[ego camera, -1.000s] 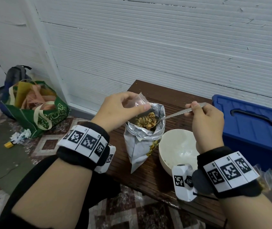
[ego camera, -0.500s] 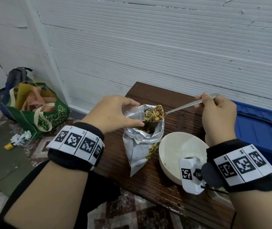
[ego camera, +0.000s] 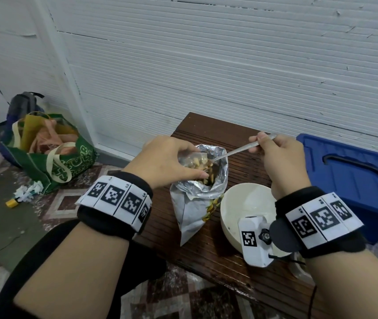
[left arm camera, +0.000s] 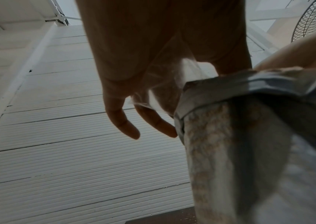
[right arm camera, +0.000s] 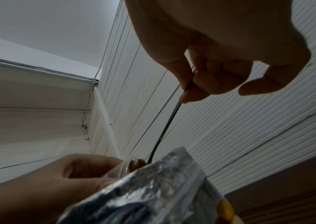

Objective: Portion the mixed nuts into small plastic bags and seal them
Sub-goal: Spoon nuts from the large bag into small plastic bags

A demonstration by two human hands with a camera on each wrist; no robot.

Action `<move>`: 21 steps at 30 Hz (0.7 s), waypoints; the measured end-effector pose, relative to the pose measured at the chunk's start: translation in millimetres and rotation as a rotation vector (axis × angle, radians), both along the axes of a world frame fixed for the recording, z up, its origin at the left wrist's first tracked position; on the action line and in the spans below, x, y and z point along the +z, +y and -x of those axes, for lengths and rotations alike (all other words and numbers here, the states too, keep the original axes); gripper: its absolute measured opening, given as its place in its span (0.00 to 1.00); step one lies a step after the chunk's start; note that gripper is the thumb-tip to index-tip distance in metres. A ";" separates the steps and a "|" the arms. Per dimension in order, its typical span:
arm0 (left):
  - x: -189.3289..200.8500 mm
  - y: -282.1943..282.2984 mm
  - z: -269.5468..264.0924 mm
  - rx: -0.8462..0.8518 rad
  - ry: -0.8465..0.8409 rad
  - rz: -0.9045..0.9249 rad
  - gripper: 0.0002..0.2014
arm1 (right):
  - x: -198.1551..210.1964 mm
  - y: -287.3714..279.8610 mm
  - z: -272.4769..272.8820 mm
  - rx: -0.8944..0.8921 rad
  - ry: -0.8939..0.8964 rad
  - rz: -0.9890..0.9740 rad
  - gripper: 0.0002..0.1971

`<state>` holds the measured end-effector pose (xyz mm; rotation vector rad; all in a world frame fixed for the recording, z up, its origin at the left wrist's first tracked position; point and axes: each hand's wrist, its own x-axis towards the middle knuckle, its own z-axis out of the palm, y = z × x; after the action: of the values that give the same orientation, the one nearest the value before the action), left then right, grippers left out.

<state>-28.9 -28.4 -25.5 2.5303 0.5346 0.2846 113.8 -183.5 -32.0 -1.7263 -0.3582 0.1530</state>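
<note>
Fingers round slim metal spoon

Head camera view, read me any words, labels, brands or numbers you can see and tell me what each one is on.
Green shopping bag on the floor: large pale lettering, partly folded; I cannot read it with certainty.
Wrist bands: black-and-white square code markers with tiny characters at their edges, too small to read.
Foil nut pouch: a yellow-green print near the white bowl, no legible words.
Blue bin: no text visible.
</note>
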 end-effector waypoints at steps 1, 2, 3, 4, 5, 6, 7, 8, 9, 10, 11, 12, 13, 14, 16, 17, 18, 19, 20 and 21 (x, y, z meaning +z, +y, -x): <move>-1.1 0.7 -0.6 0.003 -0.003 0.001 0.32 | -1.3 0.0 -0.4 0.012 0.009 -0.007 0.19; -2.4 1.2 -1.4 0.005 -0.006 0.001 0.32 | -1.7 -0.2 -0.2 0.025 0.019 -0.016 0.19; -3.7 1.6 -2.3 0.006 -0.007 -0.003 0.32 | -2.4 -0.4 -0.2 0.035 0.029 -0.026 0.19; -5.2 1.7 -3.0 0.007 -0.009 -0.006 0.32 | -2.8 -0.9 0.1 0.044 0.037 -0.035 0.18; -6.6 1.7 -3.6 0.004 -0.013 -0.007 0.32 | -2.9 -1.5 0.9 0.051 0.044 -0.043 0.18; -7.9 1.6 -4.1 -0.001 -0.017 -0.004 0.33 | -2.6 -1.9 2.0 0.058 0.050 -0.054 0.17; -8.9 1.2 -4.3 -0.005 -0.022 -0.003 0.34 | -2.1 -2.5 3.3 0.064 0.049 -0.069 0.16; -9.8 1.0 -4.6 -0.008 -0.029 -0.005 0.35 | -1.3 -2.5 4.5 0.071 0.044 -0.088 0.14; -10.1 0.2 -4.8 -0.009 -0.039 -0.011 0.35 | -0.2 -2.6 5.6 0.080 0.034 -0.108 0.13; -9.5 -1.2 -4.8 -0.008 -0.049 -0.022 0.35 | 1.2 -2.7 6.6 0.093 0.023 -0.131 0.12; -8.7 -2.8 -4.9 -0.002 -0.055 -0.037 0.34 | 2.7 -3.0 7.4 0.109 0.012 -0.155 0.12; -8.2 -4.2 -5.0 0.007 -0.064 -0.053 0.31 | 4.2 -3.5 8.5 0.125 0.001 -0.177 0.11; -7.5 -5.3 -5.0 0.016 -0.075 -0.069 0.28 | 5.6 -4.3 9.2 0.139 -0.014 -0.191 0.11; -7.5 -6.2 -4.9 0.023 -0.085 -0.080 0.26 | 6.5 -5.3 10.0 0.149 -0.031 -0.201 0.11; -8.0 -6.8 -5.3 0.029 -0.086 -0.096 0.26 | 8.0 -6.7 11.6 0.165 -0.059 -0.215 0.11; -8.1 -7.2 -5.5 0.028 -0.075 -0.100 0.26 | 8.2 -7.3 12.2 0.171 -0.066 -0.222 0.11; -8.0 -7.3 -5.8 0.029 -0.062 -0.108 0.27 | 8.3 -7.6 12.7 0.175 -0.072 -0.229 0.11; -7.7 -7.4 -6.0 0.030 -0.050 -0.117 0.29 | 8.6 -8.1 13.0 0.177 -0.079 -0.233 0.11; -7.4 -7.3 -6.2 0.029 -0.042 -0.124 0.30 | 8.8 -8.6 13.4 0.177 -0.086 -0.235 0.11; -7.1 -7.1 -6.2 0.028 -0.037 -0.129 0.32 | 9.2 -9.0 13.9 0.176 -0.092 -0.236 0.11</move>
<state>-22.7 -35.5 -32.6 2.6381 0.5533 0.3875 99.9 -192.5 -22.9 -1.4707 -0.5733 0.1529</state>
